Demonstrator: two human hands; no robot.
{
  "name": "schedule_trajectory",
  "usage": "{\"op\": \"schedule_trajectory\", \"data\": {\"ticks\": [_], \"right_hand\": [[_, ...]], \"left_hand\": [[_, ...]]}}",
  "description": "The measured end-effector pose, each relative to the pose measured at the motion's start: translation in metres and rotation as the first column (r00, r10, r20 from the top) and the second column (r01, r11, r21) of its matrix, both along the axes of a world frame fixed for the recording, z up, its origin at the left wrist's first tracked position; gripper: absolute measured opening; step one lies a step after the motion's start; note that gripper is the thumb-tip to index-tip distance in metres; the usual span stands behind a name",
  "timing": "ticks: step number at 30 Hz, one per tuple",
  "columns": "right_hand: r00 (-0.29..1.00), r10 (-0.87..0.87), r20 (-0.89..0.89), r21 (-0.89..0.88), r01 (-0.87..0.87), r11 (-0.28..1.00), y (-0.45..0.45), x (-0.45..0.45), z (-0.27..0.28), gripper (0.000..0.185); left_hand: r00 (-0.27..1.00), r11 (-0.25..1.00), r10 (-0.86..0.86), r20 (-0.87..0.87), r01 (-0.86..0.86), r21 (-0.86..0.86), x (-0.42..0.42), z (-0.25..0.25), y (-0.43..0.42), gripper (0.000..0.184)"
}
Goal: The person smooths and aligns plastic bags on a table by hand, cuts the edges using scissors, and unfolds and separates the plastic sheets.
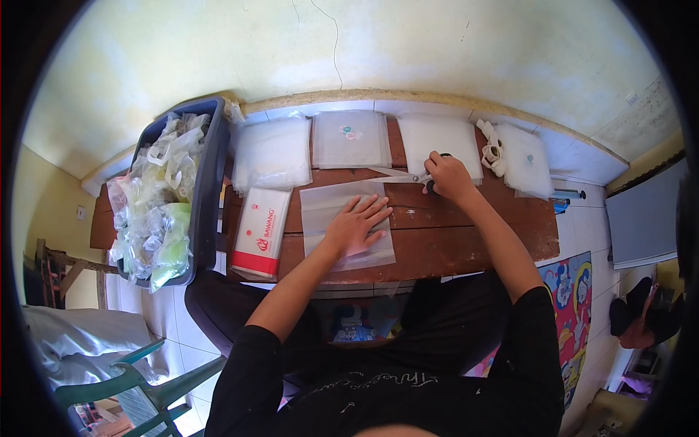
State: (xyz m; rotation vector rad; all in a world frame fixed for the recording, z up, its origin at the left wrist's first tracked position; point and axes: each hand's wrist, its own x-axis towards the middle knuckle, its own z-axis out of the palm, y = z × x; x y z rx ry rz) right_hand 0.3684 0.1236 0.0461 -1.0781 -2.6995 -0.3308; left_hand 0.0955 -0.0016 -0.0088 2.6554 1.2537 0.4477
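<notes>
My left hand (357, 224) lies flat with fingers spread on a clear plastic sheet (317, 207), pressing it to the brown wooden table (437, 247). My right hand (449, 177) grips the dark handles of a pair of scissors (397, 175). The scissors' blades point left, just beyond the sheet's far edge, and look slightly apart. Left of the sheet lies a white and red plastic pack marked BAWANG (260, 229).
Stacks of clear plastic sheets (272, 153) line the table's back along the wall. A roll of whitish strip (491, 149) lies at back right. A dark bin (209, 171) full of plastic bags (164, 204) stands at left, near a green chair (156, 390).
</notes>
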Motion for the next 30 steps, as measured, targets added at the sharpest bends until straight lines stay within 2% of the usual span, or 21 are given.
{"op": "schedule_trajectory", "data": {"ticks": [5,11,20,23,30], "right_hand": [[0.997,0.03,0.072,-0.019,-0.029,0.999,0.003,-0.02,0.004,0.021],[0.991,0.127,0.038,0.05,-0.129,0.99,0.01,-0.039,-0.001,0.018],[0.998,0.029,0.053,-0.005,-0.029,1.0,0.005,-0.031,-0.005,0.018],[0.997,0.074,0.002,0.031,-0.074,0.997,0.006,-0.035,-0.004,0.018],[0.989,0.139,0.047,0.084,-0.143,0.986,0.013,-0.044,0.0,0.021]], "left_hand": [[1.0,1.0,-0.008,0.009,0.008,-0.003,-0.001,0.002,0.0,0.056],[1.0,1.0,-0.003,0.011,0.003,-0.003,0.0,0.002,-0.001,0.056],[1.0,1.0,-0.005,0.015,0.005,-0.007,-0.001,0.001,-0.001,0.056],[1.0,1.0,-0.005,0.016,0.005,-0.004,0.0,0.001,-0.001,0.056],[1.0,1.0,0.003,0.021,-0.003,-0.014,0.0,0.0,-0.001,0.055]]}}
